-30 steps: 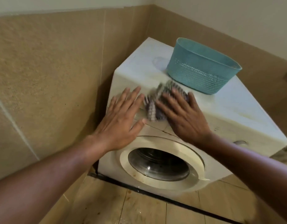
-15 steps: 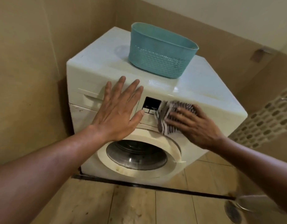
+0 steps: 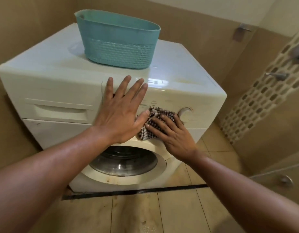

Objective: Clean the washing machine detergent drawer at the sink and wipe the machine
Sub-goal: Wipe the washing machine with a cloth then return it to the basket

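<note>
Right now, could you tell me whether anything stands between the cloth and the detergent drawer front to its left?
Yes. The left hand lies flat on the control panel, directly between the cloth pressed under the right hand and the detergent drawer.

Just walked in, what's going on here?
A person is wiping the white front-loading washing machine. Their right hand presses a dark checked cloth flat on the control panel beside the round white dial; the left hand rests flat against the front. The detergent drawer is shut, and a teal plastic basket sits on top.
</note>
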A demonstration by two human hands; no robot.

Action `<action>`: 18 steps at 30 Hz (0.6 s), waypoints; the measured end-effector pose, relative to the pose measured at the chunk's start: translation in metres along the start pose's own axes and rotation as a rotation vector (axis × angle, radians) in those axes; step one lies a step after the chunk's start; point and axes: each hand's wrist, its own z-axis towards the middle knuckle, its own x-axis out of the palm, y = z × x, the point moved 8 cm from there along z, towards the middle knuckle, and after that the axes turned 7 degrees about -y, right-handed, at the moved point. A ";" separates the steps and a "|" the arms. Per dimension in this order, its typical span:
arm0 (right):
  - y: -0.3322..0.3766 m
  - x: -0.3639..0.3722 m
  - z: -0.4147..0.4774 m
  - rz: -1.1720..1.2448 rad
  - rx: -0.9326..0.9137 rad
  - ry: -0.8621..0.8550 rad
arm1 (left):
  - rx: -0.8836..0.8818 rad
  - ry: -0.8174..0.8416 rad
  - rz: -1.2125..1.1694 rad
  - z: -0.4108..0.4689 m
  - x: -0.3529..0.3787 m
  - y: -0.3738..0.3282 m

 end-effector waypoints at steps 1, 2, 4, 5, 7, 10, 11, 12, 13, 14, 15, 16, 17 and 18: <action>0.002 0.001 -0.002 0.050 0.085 -0.018 | -0.005 0.001 0.016 0.001 0.001 -0.002; 0.004 0.003 -0.004 0.108 0.195 -0.040 | -0.010 0.002 0.031 0.001 0.002 -0.003; 0.004 0.014 -0.019 0.223 0.470 -0.093 | -0.004 0.003 0.057 0.002 0.004 -0.006; 0.004 0.022 -0.030 0.291 0.602 -0.135 | 0.003 0.002 0.067 0.002 0.006 -0.006; 0.005 0.034 -0.047 0.432 0.854 -0.260 | 0.003 -0.005 0.080 0.002 0.007 -0.005; 0.004 0.036 -0.058 0.604 1.235 -0.570 | 0.001 -0.036 0.117 0.004 0.010 -0.007; 0.002 0.032 -0.059 0.678 1.397 -0.693 | -0.001 -0.050 0.123 0.004 0.010 -0.009; -0.002 0.029 -0.060 0.782 1.574 -0.805 | -0.008 -0.062 0.127 0.005 0.011 -0.010; -0.010 0.025 -0.059 0.889 1.716 -0.893 | -0.014 -0.067 0.129 0.006 0.012 -0.011; -0.023 0.019 -0.057 0.941 1.788 -0.952 | -0.019 -0.068 0.132 0.007 0.013 -0.012; -0.042 0.007 -0.052 0.921 1.784 -0.959 | -0.022 -0.067 0.131 0.008 0.013 -0.012; -0.063 -0.007 -0.047 0.851 1.737 -0.917 | -0.024 -0.065 0.127 0.009 0.013 -0.013; -0.083 -0.020 -0.038 0.765 1.666 -0.851 | -0.028 -0.063 0.125 0.009 0.013 -0.014; -0.101 -0.031 -0.027 0.665 1.589 -0.771 | -0.037 -0.063 0.121 0.010 0.011 -0.014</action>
